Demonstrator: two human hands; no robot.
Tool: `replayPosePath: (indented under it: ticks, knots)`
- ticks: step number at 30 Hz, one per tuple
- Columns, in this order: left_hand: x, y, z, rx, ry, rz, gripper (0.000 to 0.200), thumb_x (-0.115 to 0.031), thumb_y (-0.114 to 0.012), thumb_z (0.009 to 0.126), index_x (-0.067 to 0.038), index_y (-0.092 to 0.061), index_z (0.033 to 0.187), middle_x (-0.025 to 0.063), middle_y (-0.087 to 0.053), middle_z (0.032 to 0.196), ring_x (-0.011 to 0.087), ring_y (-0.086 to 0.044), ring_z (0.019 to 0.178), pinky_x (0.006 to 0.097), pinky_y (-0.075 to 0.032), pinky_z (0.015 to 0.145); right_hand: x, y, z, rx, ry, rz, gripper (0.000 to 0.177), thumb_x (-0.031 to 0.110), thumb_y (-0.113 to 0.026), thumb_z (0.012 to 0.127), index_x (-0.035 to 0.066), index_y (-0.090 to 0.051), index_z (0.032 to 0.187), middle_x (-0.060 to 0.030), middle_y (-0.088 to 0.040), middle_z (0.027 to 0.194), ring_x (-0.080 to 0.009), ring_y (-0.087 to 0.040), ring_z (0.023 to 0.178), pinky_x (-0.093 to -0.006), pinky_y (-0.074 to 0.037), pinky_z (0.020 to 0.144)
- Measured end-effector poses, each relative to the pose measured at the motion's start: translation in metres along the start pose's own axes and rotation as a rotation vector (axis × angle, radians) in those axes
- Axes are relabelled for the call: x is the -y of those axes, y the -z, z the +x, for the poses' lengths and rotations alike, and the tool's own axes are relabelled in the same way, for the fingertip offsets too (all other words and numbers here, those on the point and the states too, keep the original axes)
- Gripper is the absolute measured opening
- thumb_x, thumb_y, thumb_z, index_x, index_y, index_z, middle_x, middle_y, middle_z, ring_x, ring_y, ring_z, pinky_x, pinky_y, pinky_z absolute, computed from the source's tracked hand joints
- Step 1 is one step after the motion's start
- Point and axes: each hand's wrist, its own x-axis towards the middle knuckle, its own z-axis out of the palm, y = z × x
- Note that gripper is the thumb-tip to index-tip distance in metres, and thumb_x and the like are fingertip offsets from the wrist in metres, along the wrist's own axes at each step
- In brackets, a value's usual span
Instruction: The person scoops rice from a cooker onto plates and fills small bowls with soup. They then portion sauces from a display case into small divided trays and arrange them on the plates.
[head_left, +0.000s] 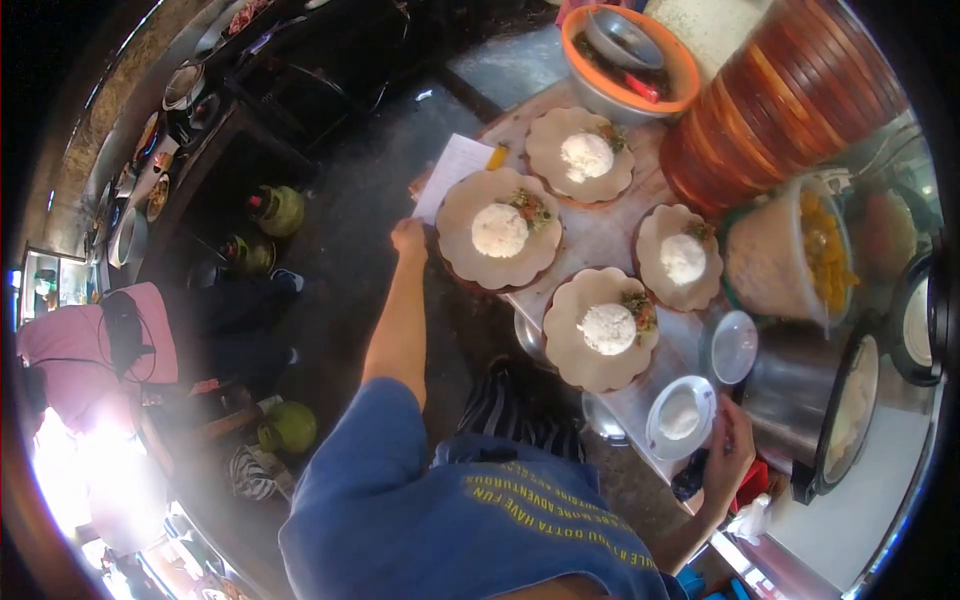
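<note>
My left hand (408,237) is closed at the lower corner of a white sheet of paper (452,172), beside the table's left edge. Close to it stands a scalloped plate lined with brown paper (462,245), bearing a mound of white rice (500,231) and chopped greens (530,208). My right hand (735,443) has its fingers curled at the rim of a small white plate (655,440) with rice (680,415) in it; its fingertips are partly hidden. Further lined plates with rice and greens (592,362) (548,130) (655,230) share the table.
At the table's back are an orange-rimmed basin (580,75) and stacked brown wicker plates (770,110). Along the right stand a tub of yellow food (775,255), a clear bowl (734,347) and a steel rice pot (795,385). A person in pink (100,335) and green gas cylinders (288,428) are at left.
</note>
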Motion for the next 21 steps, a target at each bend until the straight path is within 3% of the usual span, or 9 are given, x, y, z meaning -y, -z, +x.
replayPosePath:
  ticks: [6,12,16,21]
  knots:
    - [-0.005,-0.001,-0.001,-0.001,-0.012,-0.153,0.003,-0.003,-0.061,0.084,-0.003,-0.058,0.083,0.0039,-0.057,0.064,0.0108,-0.051,0.048,0.0235,-0.039,0.040,0.011,-0.021,0.019,0.031,-0.009,0.023,0.024,0.004,-0.053,0.091,0.000,-0.060,0.113,-0.0149,-0.062,0.105,-0.0234,-0.063,0.090,-0.0323,-0.049,0.077]
    - [-0.019,-0.005,0.012,-0.059,-0.008,-0.177,0.001,0.000,-0.056,0.082,-0.001,-0.058,0.082,0.0064,-0.057,0.062,0.0132,-0.054,0.047,0.0251,-0.041,0.040,0.020,-0.030,0.031,0.061,0.006,-0.017,0.024,0.004,-0.054,0.090,-0.001,-0.061,0.113,-0.0150,-0.062,0.104,-0.0236,-0.062,0.090,-0.0338,-0.048,0.079]
    - [-0.020,-0.007,0.019,-0.049,0.023,-0.177,0.001,-0.001,-0.056,0.082,-0.001,-0.057,0.082,0.0067,-0.058,0.063,0.0132,-0.054,0.048,0.0253,-0.042,0.040,0.022,-0.033,0.037,0.068,0.023,-0.011,0.024,0.003,-0.053,0.090,-0.001,-0.061,0.113,-0.0150,-0.062,0.104,-0.0241,-0.062,0.090,-0.0341,-0.047,0.079]
    - [-0.020,-0.011,0.013,-0.051,-0.093,-0.021,0.008,-0.008,-0.060,0.084,-0.001,-0.057,0.084,0.0066,-0.058,0.064,0.0125,-0.053,0.048,0.0255,-0.043,0.042,0.018,-0.036,0.042,0.071,0.025,-0.008,0.024,0.003,-0.053,0.090,-0.001,-0.061,0.113,-0.0152,-0.063,0.103,-0.0247,-0.062,0.089,-0.0342,-0.047,0.079]
